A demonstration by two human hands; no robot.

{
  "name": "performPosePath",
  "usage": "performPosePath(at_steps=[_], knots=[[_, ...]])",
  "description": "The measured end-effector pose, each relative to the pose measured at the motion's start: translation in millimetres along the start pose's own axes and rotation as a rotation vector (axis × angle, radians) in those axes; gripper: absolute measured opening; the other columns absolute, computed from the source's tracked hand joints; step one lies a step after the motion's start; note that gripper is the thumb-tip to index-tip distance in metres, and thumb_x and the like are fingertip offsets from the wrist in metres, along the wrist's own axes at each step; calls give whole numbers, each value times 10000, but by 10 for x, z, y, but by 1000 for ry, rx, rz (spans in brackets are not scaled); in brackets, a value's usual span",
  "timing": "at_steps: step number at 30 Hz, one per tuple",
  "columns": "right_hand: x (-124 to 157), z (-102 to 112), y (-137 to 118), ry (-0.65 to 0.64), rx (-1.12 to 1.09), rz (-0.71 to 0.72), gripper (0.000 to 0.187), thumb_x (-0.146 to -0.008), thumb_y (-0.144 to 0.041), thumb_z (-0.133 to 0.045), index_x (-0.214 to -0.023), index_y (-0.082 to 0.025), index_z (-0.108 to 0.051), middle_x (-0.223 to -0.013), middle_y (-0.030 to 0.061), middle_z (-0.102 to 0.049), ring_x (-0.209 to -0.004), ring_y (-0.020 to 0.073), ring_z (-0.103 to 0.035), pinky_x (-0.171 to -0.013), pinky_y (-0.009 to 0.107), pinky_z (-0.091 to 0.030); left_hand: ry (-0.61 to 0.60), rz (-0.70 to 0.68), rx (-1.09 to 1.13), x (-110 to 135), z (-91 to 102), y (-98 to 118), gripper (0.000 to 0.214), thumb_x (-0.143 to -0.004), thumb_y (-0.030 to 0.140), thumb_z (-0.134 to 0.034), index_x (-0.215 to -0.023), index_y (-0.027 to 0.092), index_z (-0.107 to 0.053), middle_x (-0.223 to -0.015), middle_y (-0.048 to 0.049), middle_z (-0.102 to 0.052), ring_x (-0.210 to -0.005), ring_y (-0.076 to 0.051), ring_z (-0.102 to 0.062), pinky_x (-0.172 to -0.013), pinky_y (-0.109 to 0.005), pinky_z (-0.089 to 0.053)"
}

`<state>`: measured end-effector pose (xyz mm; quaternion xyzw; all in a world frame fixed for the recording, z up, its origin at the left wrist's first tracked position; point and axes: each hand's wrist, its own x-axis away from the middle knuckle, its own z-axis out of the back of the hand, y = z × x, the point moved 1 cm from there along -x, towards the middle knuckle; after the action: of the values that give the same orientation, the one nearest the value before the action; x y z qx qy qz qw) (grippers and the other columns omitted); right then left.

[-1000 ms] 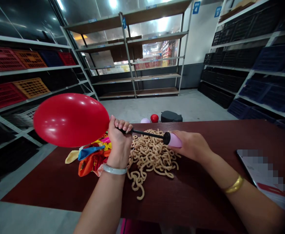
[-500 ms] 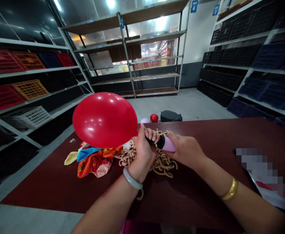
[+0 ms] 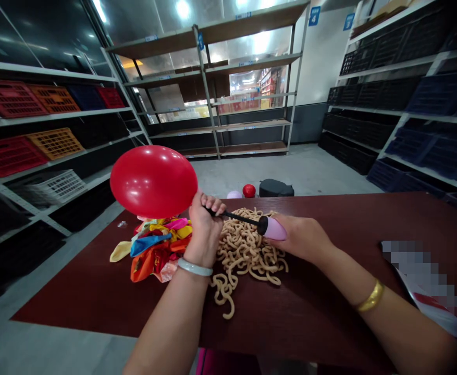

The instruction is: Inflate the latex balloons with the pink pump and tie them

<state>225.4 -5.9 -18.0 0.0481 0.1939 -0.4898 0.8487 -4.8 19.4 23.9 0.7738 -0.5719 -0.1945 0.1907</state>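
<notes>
A large inflated red balloon (image 3: 153,181) stands out to the left of my left hand (image 3: 207,216). That hand is closed where the balloon's neck meets the black end of a hand pump. From there a thin black rod runs right to the pump's pink barrel (image 3: 275,228), around which my right hand (image 3: 304,239) is wrapped. The balloon's neck is hidden by my left fingers. Below my hands lies a heap of tan, curly, noodle-like pieces (image 3: 251,255). Uninflated balloons (image 3: 150,255) in several colours are piled to the left of it.
The dark red-brown table (image 3: 314,307) carries a flat package (image 3: 427,291), partly blurred out, at its right. Beyond the far edge are a red ball-like thing (image 3: 249,190) and a dark grey object (image 3: 276,188). Shelves (image 3: 251,125) with crates (image 3: 56,143) stand around.
My left hand has moved left with the balloon, away from my right hand. A length of black rod now shows between the hands, and more of the tan heap is uncovered.
</notes>
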Motion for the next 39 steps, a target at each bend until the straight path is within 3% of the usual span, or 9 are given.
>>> performPosePath(at_steps=[4,7,11,18,22,28,32,39], knots=[[0,81,100,17,55,15,494,-806,-613,-516,-1125,-241,-576,-994,59,-704,-835,251,-664,-642,322,-433,-4,-92,24,-58,16,261,404,-837,257,-564,-580,199,-258,-435,92,-272,-335,-61,-301,-375,-206,-229],[23,136,131,69,113,9,520,-812,-609,-511,-1156,-222,-556,-1029,80,-695,-834,266,-660,-634,333,-426,-55,-111,53,-3,-33,263,429,-840,274,-570,-575,200,-241,-436,87,-268,-340,-61,-311,-372,-204,-227],[46,127,102,67,160,-4,500,-811,-571,-534,-1150,-204,-553,-1001,94,-695,-822,273,-657,-627,339,-417,-74,-96,86,93,-87,47,415,-851,287,-574,-583,195,-271,-449,85,-267,-354,-57,-319,-383,-198,-238],[47,55,-95,42,90,12,497,-824,-512,-539,-1210,-200,-513,-1046,92,-686,-841,261,-659,-612,319,-400,-87,63,53,334,-114,-577,379,-867,298,-569,-581,179,-352,-476,67,-291,-388,-62,-314,-402,-216,-254],[60,51,-173,36,55,3,465,-827,-509,-538,-1166,-191,-526,-977,87,-692,-812,257,-661,-597,313,-385,-92,114,18,432,-150,-696,414,-845,310,-608,-556,175,-344,-468,59,-294,-395,-67,-307,-400,-222,-252],[51,45,-194,28,7,-11,446,-822,-551,-534,-1124,-223,-539,-982,63,-690,-815,238,-661,-610,306,-393,-114,149,-6,412,-163,-612,413,-853,340,-603,-568,175,-352,-461,61,-304,-387,-68,-322,-402,-218,-268],[18,14,-177,-5,-21,-22,423,-810,-562,-545,-1111,-264,-544,-986,29,-694,-835,229,-662,-629,303,-402,-75,153,6,238,-74,-490,414,-880,319,-550,-566,182,-320,-445,66,-294,-362,-66,-298,-385,-217,-241],[10,100,-22,-16,42,-15,470,-813,-600,-520,-1134,-258,-546,-1006,48,-694,-853,246,-660,-651,320,-412,-22,-12,77,-73,50,168,388,-875,224,-513,-577,195,-268,-423,80,-265,-339,-69,-286,-372,-209,-228]])
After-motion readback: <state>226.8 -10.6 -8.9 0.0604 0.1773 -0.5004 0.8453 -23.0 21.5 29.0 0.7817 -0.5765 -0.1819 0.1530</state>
